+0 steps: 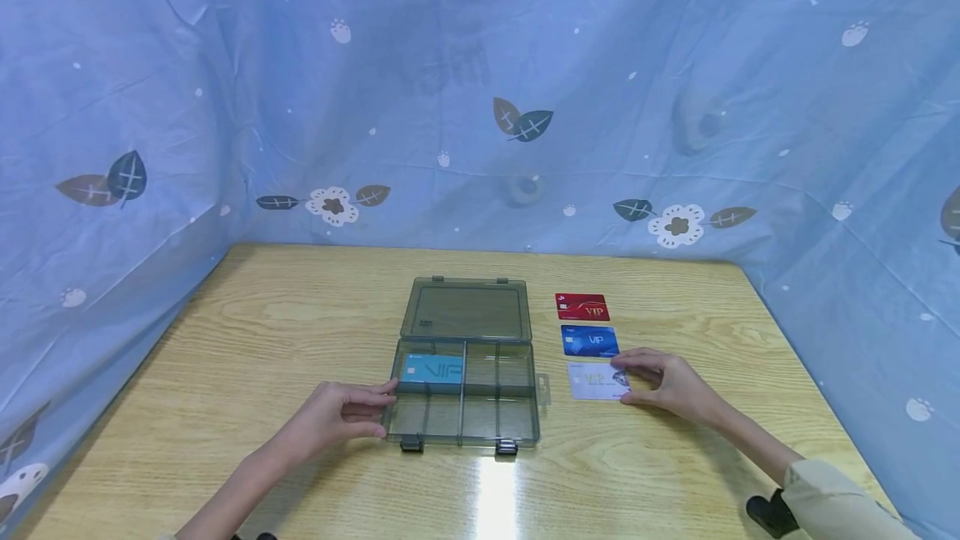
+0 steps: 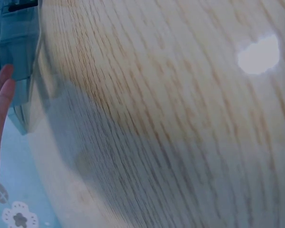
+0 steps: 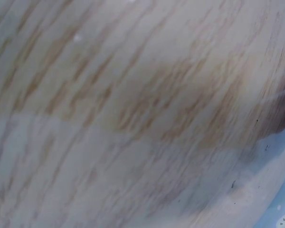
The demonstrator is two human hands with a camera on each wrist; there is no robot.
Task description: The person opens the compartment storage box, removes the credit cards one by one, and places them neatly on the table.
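A grey translucent divider box (image 1: 461, 442) lies with its lid (image 1: 471, 311) folded back. In its back left part rests a teal VIP card (image 1: 432, 368). My left hand (image 1: 330, 419) touches the box's left side with fingertips and thumb; in the left wrist view its fingers (image 2: 1, 92) look fairly straight against the wall. My right hand (image 1: 671, 386) has its fingers and thumb at opposite edges of a white VIP card (image 1: 592, 382), at its right end. That card lies flat or nearly so on the table. The right wrist view shows mostly wood.
Behind the white card lie a blue VIP card (image 1: 588, 341) and a red VIP card (image 1: 582, 307) in a column right of the box. Two dark latches (image 1: 506, 447) stick out at the box's front. Blue patterned cloth (image 1: 480, 107) encloses the wooden table (image 1: 315, 298).
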